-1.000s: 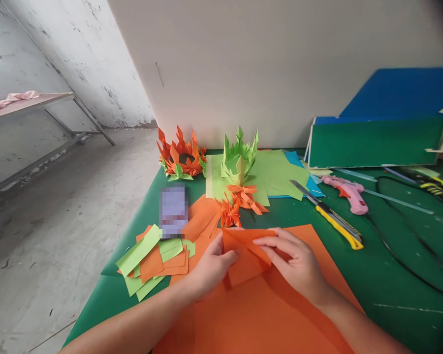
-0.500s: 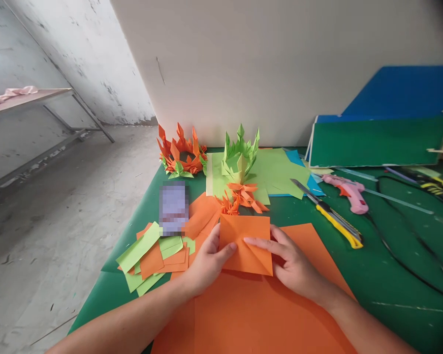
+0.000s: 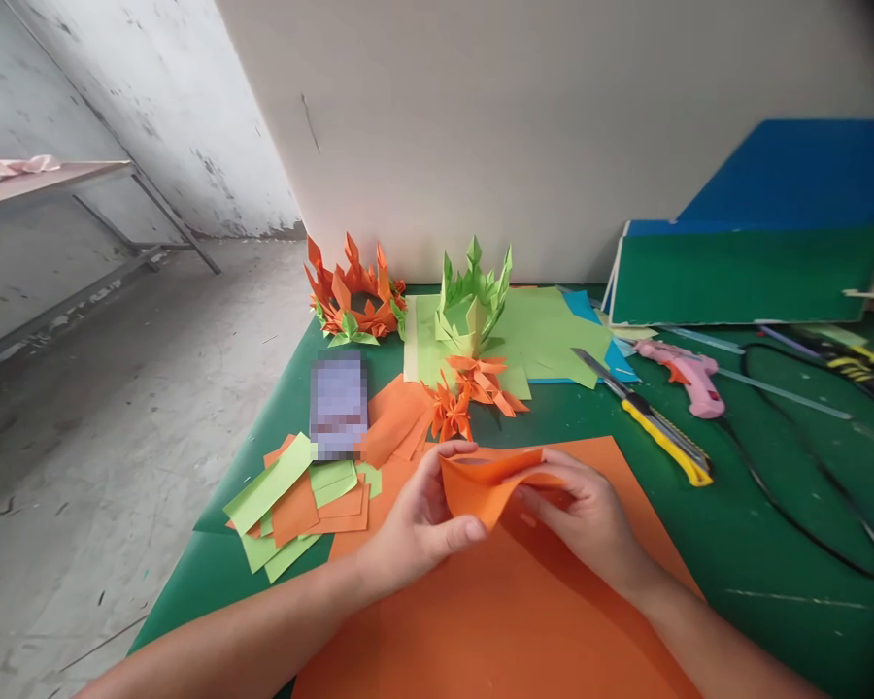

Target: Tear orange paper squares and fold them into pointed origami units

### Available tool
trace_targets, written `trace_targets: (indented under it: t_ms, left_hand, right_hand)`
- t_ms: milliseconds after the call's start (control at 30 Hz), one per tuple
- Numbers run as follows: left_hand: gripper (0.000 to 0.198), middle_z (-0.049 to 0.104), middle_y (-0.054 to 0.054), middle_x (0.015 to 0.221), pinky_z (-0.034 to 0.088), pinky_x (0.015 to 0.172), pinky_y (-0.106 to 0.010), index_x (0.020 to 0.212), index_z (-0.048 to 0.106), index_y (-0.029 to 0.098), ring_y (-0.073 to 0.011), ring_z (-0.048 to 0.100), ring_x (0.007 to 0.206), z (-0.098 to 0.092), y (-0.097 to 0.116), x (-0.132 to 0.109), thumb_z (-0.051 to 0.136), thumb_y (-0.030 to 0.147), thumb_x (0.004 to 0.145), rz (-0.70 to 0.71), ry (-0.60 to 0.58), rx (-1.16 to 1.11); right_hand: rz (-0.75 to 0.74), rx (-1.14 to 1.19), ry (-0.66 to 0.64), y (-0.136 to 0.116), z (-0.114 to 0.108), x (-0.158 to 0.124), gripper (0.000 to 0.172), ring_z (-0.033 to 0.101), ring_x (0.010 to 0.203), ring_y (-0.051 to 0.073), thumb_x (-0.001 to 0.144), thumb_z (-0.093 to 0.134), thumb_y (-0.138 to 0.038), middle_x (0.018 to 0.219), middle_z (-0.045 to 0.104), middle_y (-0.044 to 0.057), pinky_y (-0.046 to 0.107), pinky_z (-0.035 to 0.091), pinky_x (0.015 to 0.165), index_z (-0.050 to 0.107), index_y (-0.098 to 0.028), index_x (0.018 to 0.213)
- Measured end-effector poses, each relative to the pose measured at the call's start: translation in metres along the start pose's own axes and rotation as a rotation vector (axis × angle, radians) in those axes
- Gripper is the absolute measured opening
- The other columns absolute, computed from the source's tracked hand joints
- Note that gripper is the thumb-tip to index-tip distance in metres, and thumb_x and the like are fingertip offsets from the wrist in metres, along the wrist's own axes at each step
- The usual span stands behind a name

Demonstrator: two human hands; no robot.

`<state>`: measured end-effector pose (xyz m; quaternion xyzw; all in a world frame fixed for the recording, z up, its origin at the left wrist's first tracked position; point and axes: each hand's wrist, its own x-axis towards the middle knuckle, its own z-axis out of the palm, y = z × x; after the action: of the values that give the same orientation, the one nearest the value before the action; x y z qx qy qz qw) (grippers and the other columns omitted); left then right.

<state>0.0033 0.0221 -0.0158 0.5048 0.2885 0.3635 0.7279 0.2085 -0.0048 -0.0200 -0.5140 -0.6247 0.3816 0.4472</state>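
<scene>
Between my two hands an orange sheet of paper (image 3: 481, 493) is bent into a curve above a large orange sheet (image 3: 495, 621). My left hand (image 3: 426, 515) grips its left side, thumb in front and fingers behind. On the right side, my right hand (image 3: 583, 505) pinches the paper, with the thumb below and fingers above. Just beyond the hands lie folded orange paper flowers (image 3: 452, 408). Behind them stands a green folded-paper crown (image 3: 473, 306), and to its left an orange paper crown (image 3: 353, 296) with green leaves.
Cut green and orange paper pieces (image 3: 295, 505) are piled at left, near a blurred purplish rectangle (image 3: 339, 403). A yellow utility knife (image 3: 662, 437) with its blade out and a pink glue gun (image 3: 689, 374) with a looping black cord lie right. Green and blue boards (image 3: 735, 272) lean behind.
The small orange sheet was held nearly flat facing me. Now it is tipped and curled, with its edges bent toward each other, and my right fingers have shifted along its edge.
</scene>
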Motion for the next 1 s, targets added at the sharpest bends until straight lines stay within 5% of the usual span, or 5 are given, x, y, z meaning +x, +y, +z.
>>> trace_targets:
  t_ms: [133,300,467,700,1000]
  left_hand:
    - [0.082,0.033,-0.013,0.150,0.049,0.099,-0.044,0.136,0.035,0.038,-0.0314,0.050,0.127,-0.002,-0.005,-0.002,0.081,0.049,0.069,0.188,0.000,0.127]
    - [0.052,0.044,-0.014,0.140,0.048,0.101,-0.044,0.113,0.066,0.028,-0.0379,0.026,0.142,-0.007,-0.011,-0.005,0.083,0.045,0.067,0.197,0.039,0.444]
    - [0.016,0.061,-0.009,0.107,0.055,0.089,-0.038,0.090,0.073,0.024,-0.0250,0.062,0.105,-0.003,-0.005,0.001,0.076,0.022,0.075,0.157,0.139,0.294]
    - [0.012,0.064,-0.005,0.082,0.052,0.062,-0.027,0.070,0.069,0.020,-0.0171,0.061,0.075,-0.002,-0.004,0.003,0.071,0.026,0.081,0.154,0.231,0.400]
    - [0.018,0.068,-0.003,0.075,0.054,0.063,-0.029,0.077,0.071,0.019,-0.0180,0.062,0.071,-0.004,-0.004,0.006,0.075,0.037,0.078,0.101,0.341,0.340]
  right_hand:
    - [-0.039,-0.054,0.091,-0.002,0.001,-0.001,0.016,0.062,0.064,0.016,0.090,0.063,-0.032,0.077,0.062,0.003,0.025,0.053,0.052,0.076,-0.025,0.086]
    - [-0.187,-0.105,0.197,0.001,0.000,-0.004,0.018,0.062,0.075,0.017,0.088,0.064,-0.023,0.079,0.059,0.003,0.027,0.056,0.064,0.077,-0.029,0.099]
    - [-0.225,-0.005,0.052,0.000,0.000,-0.005,0.024,0.065,0.092,0.019,0.089,0.064,-0.023,0.102,0.061,0.005,0.029,0.058,0.075,0.075,-0.035,0.107]
    - [0.008,0.003,0.051,0.000,0.003,-0.005,0.019,0.060,0.062,0.017,0.086,0.067,-0.041,0.069,0.062,0.003,0.027,0.053,0.052,0.079,-0.027,0.086]
    - [0.211,0.197,0.038,-0.001,0.006,-0.003,0.023,0.056,0.059,0.013,0.084,0.067,-0.042,0.075,0.065,0.002,0.024,0.048,0.051,0.073,-0.020,0.078]
